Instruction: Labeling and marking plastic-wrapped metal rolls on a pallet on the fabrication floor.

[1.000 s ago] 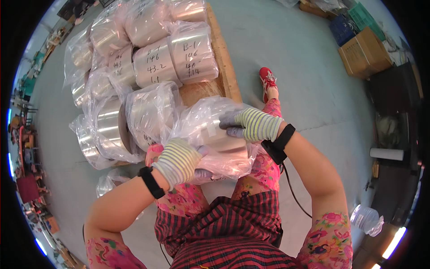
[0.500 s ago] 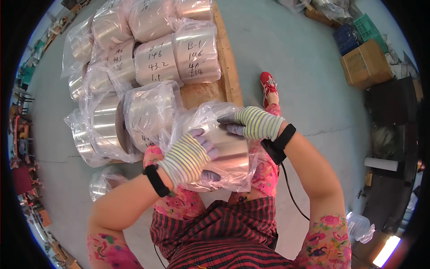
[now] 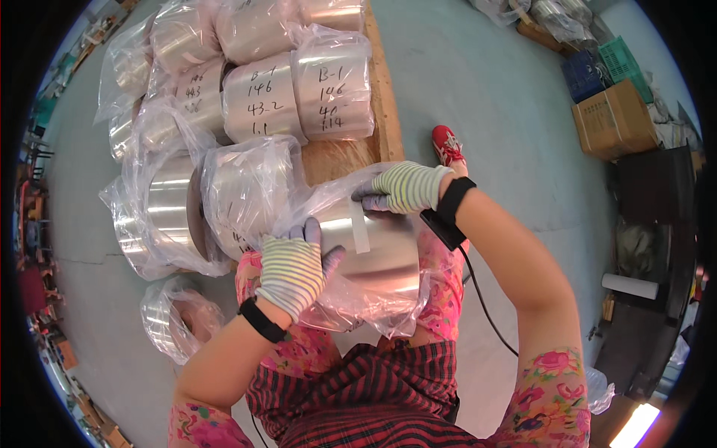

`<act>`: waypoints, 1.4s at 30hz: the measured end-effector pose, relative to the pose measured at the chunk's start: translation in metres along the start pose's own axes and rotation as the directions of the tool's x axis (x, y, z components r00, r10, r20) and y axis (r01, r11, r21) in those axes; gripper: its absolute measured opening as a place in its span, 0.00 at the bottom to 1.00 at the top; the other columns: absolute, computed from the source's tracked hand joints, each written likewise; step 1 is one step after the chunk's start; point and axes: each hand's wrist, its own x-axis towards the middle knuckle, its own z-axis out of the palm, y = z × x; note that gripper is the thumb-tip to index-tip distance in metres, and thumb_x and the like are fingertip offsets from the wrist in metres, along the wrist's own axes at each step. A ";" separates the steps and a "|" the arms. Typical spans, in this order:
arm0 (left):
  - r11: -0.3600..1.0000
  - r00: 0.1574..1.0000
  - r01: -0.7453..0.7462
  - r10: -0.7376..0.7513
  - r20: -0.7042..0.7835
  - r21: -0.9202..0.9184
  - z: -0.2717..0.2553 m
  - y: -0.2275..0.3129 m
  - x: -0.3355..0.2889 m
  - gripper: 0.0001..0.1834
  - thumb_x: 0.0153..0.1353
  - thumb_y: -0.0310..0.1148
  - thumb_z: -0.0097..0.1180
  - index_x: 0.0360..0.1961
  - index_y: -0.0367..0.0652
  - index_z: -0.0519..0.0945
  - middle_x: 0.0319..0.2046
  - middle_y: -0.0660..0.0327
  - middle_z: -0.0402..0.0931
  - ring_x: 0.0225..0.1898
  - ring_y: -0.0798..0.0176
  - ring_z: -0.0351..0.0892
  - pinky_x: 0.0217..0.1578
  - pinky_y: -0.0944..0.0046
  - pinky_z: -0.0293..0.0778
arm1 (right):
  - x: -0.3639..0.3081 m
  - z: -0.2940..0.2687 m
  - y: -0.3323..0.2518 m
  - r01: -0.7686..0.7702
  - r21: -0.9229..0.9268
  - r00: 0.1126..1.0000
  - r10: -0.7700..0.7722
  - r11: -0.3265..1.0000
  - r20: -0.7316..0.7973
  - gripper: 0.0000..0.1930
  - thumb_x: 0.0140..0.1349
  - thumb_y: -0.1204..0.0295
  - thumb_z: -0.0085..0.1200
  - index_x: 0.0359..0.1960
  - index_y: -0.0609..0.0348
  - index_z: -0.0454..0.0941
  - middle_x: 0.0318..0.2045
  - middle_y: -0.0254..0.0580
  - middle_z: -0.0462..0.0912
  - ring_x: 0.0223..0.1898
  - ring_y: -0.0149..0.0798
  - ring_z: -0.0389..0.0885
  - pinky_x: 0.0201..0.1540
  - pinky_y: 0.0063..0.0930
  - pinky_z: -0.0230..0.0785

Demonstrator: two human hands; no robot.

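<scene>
Close in front of me lies a shiny metallic roll [image 3: 385, 261], partly covered by a clear plastic bag [image 3: 340, 299]. A short whitish strip [image 3: 361, 231] runs down its face from near my right fingertips. My right hand [image 3: 403, 187], in a yellow-and-white striped glove with grey fingers, is closed at the roll's far top edge, with bag film gathered at the fingertips. In a matching glove, my left hand [image 3: 295, 265] rests on the film at the roll's left side, its fingers stretched and thumb spread. Touching the bag on the left is another bagged roll [image 3: 250, 183].
Several bagged rolls [image 3: 261, 97] with handwritten marks stand on a wooden pallet [image 3: 385, 112]. One more bagged roll [image 3: 168, 321] sits on the floor at left. A black cable [image 3: 485, 321] hangs by my right arm. A cardboard box [image 3: 616, 119] and crates are at far right.
My left hand has moved left and its thumb has swung out. My right hand has shifted slightly left and away. More of the roll's face shows, and the whitish strip has come into sight.
</scene>
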 end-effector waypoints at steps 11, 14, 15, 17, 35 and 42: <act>0.881 0.940 -0.135 0.259 0.223 -0.453 -0.001 -0.033 0.046 0.59 0.35 0.61 0.64 0.60 0.29 0.55 0.60 0.39 0.54 0.59 0.40 0.59 0.59 0.56 0.58 | 0.059 -0.020 0.034 -0.283 0.104 0.848 0.198 0.954 0.491 0.21 0.57 0.56 0.50 0.46 0.57 0.75 0.33 0.40 0.80 0.35 0.37 0.76 0.41 0.31 0.67; 0.813 0.945 -0.183 0.300 0.128 -0.553 0.009 -0.037 0.047 0.61 0.32 0.58 0.68 0.61 0.29 0.54 0.60 0.38 0.53 0.62 0.41 0.55 0.60 0.57 0.56 | 0.042 -0.024 0.027 -0.162 0.300 0.919 0.033 0.940 0.393 0.18 0.54 0.60 0.54 0.44 0.58 0.78 0.33 0.43 0.82 0.33 0.36 0.78 0.37 0.28 0.68; 0.814 0.946 -0.166 0.290 0.143 -0.556 0.007 -0.037 0.047 0.61 0.32 0.59 0.67 0.61 0.28 0.54 0.61 0.38 0.52 0.62 0.42 0.54 0.60 0.57 0.56 | 0.038 -0.023 0.016 -0.178 0.297 0.911 0.043 0.938 0.411 0.18 0.54 0.60 0.54 0.44 0.58 0.78 0.33 0.43 0.82 0.33 0.36 0.78 0.37 0.28 0.68; 0.802 0.945 -0.153 0.290 0.152 -0.578 0.011 -0.035 0.049 0.62 0.33 0.61 0.65 0.61 0.27 0.54 0.61 0.38 0.50 0.63 0.44 0.53 0.61 0.57 0.55 | 0.029 -0.021 -0.006 -0.320 0.145 0.937 0.290 0.936 0.194 0.14 0.51 0.65 0.57 0.38 0.59 0.81 0.30 0.45 0.82 0.30 0.35 0.79 0.36 0.27 0.69; 0.726 0.944 -0.032 0.249 0.218 -0.687 0.010 -0.044 0.041 0.62 0.33 0.59 0.67 0.62 0.29 0.52 0.61 0.40 0.54 0.60 0.43 0.60 0.58 0.56 0.60 | 0.041 0.005 -0.041 -0.695 0.255 0.702 0.712 0.673 0.035 0.06 0.47 0.74 0.53 0.23 0.62 0.82 0.15 0.43 0.78 0.18 0.37 0.76 0.27 0.28 0.70; 0.712 0.938 -0.014 0.253 0.237 -0.702 0.011 -0.047 0.040 0.63 0.32 0.59 0.66 0.63 0.31 0.50 0.61 0.41 0.53 0.60 0.44 0.60 0.57 0.57 0.61 | 0.039 0.006 -0.031 -0.700 0.566 0.618 0.767 0.436 0.173 0.07 0.50 0.76 0.54 0.30 0.65 0.81 0.18 0.44 0.79 0.21 0.36 0.77 0.29 0.25 0.71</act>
